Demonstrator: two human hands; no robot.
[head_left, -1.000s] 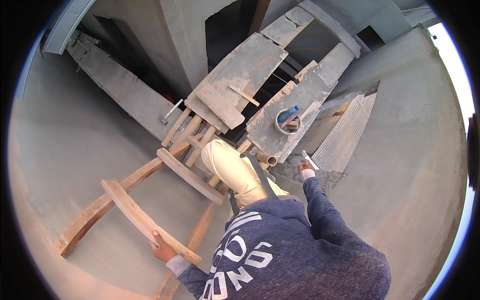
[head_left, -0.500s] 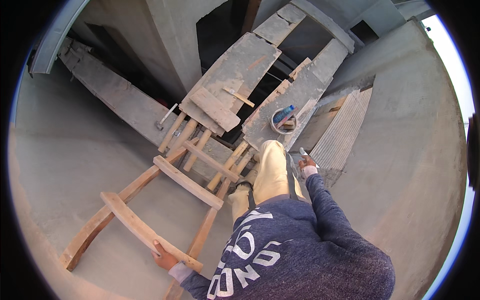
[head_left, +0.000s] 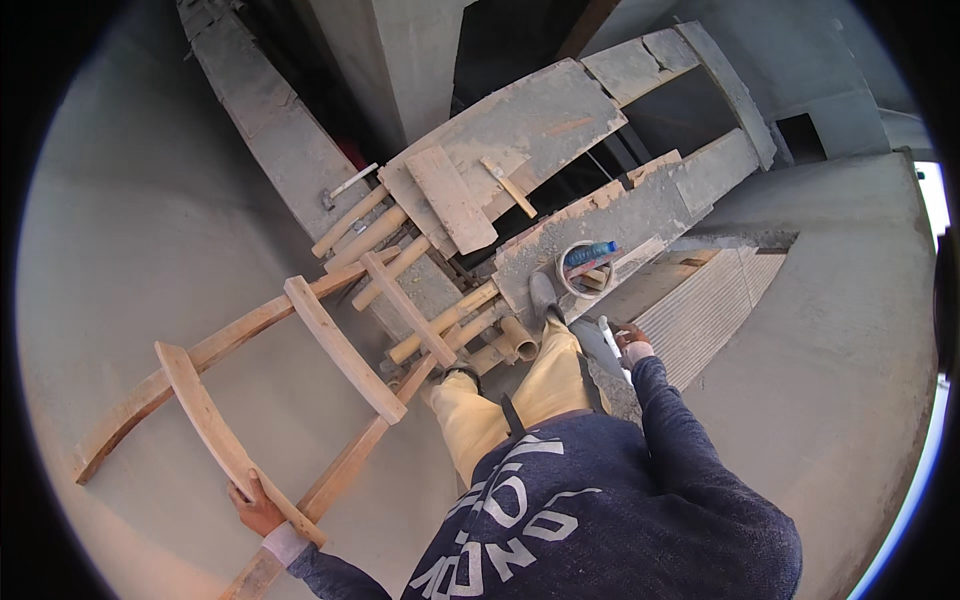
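My left hand (head_left: 260, 505) is closed around the near rung (head_left: 218, 430) of a wooden ladder (head_left: 345, 470), thumb side on its upper edge. On the right, my right hand (head_left: 632, 345) is closed on a white rod-like object (head_left: 612, 345) beside my thigh; its exact kind cannot be made out. My right shoe (head_left: 543, 292) rests on a dusty board by a white bucket (head_left: 590, 268) holding a blue plastic bottle (head_left: 592, 253) and wooden pieces. The other foot (head_left: 460, 374) is at the ladder's far end, near the poles.
Scaffold boards (head_left: 510, 115) lie across round wooden poles (head_left: 370, 240), with dark gaps between them. A hammer (head_left: 350, 184), a wood-handled tool (head_left: 510, 187) and a loose plank (head_left: 450, 200) lie on them. A corrugated sheet (head_left: 705, 315) is at right, beside plastered walls (head_left: 830, 330).
My right foot has come down onto the board by the bucket. The view has turned, and the ladder with my left hand on it appears further left. Both hands keep their hold.
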